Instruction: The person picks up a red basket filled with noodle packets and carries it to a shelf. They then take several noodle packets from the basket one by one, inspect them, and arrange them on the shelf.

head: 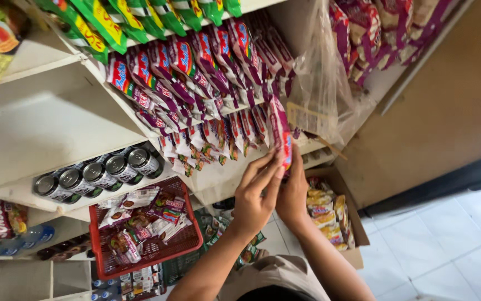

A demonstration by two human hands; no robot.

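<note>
left hand (254, 195) + right hand (292, 192) both pinching purple snack packet (281, 136) | packet upright, long axis vertical, poking above fingers | just right of the packet row (207, 134) on white shelf (218, 178)

Rows of snack packets (207, 83) are standing on the upper shelf (307, 146), with drink cans (98, 175) lying on the shelf below and to their left. A basket (187, 245) is sitting beneath the cans, holding sachets (140, 217), while a cardboard box (355, 223) is resting to its right on the floor (435, 251), behind both hands.
</note>
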